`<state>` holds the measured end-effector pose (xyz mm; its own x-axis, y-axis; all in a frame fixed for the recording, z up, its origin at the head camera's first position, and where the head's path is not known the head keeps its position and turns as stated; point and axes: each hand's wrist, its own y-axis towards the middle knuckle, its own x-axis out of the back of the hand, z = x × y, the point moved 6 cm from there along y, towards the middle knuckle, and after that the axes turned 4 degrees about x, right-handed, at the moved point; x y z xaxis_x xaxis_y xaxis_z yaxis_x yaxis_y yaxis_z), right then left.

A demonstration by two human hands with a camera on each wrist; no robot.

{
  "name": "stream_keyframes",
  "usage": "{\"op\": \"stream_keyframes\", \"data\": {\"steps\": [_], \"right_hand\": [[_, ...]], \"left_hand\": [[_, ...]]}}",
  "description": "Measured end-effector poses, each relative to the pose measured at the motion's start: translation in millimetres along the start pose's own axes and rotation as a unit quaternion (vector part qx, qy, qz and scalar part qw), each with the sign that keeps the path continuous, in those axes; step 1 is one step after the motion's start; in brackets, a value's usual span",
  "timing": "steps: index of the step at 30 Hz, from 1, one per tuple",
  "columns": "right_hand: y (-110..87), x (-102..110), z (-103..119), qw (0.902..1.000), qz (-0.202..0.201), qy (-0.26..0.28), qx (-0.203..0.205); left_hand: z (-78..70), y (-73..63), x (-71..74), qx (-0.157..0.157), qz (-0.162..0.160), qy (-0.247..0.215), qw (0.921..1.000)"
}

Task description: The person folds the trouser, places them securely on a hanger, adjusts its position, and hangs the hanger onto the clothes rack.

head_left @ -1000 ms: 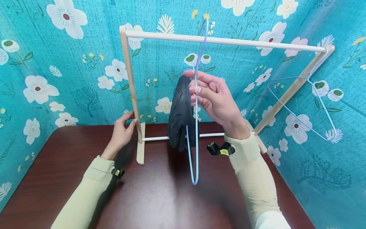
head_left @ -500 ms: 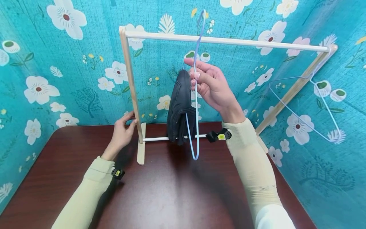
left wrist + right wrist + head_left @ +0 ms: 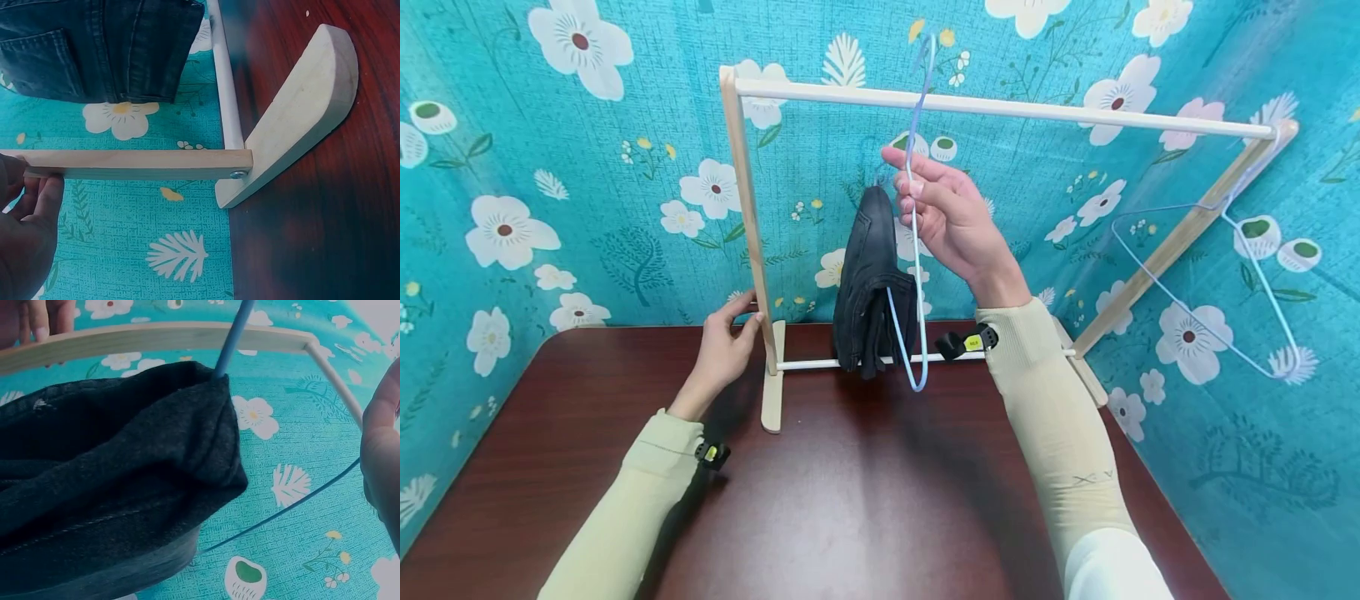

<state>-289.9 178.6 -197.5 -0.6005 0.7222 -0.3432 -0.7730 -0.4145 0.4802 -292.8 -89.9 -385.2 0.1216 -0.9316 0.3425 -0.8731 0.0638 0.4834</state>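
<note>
My right hand (image 3: 958, 212) pinches the upper part of a blue wire hanger (image 3: 917, 387) between thumb and fingers. Folded over the hanger is a pair of dark jeans (image 3: 867, 279), its pocket and seams showing in the left wrist view. The hanger's hook (image 3: 932, 54) rises above the top rail (image 3: 835, 96) of a small wooden clothes rack and overlaps the rail in the head view. The right wrist view has the jeans (image 3: 131, 481) up close, with the hanger wire coming out at their edge. My left hand (image 3: 724, 346) grips the rack's left post (image 3: 137, 164) low down, thumb and fingers on either side.
A second wire hanger (image 3: 1195, 317), bare, hangs at the rack's right end. The rack stands near the back of a dark reddish table (image 3: 850, 500), on flat wooden feet (image 3: 772, 400) joined by a white lower bar (image 3: 808, 364). Behind it hangs a turquoise flowered cloth (image 3: 647, 50).
My right hand has moved up and away toward the rack with the hanger and jeans; the hanger's lower bend now sits farther back. My left hand stays on the post.
</note>
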Motion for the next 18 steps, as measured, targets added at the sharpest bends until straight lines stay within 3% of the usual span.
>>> {"op": "stream_keyframes", "data": {"steps": [7,18], "right_hand": [[-0.4,8.2,-10.0,0.9999,0.003,0.009,-0.007],[-6.0,17.7,-24.1,0.9999,0.004,0.011,-0.012]], "left_hand": [[23.0,3.2,-2.1,0.009,0.005,-0.003,0.9999],[24.7,2.5,-2.6,0.012,0.007,-0.002,0.9999]]}}
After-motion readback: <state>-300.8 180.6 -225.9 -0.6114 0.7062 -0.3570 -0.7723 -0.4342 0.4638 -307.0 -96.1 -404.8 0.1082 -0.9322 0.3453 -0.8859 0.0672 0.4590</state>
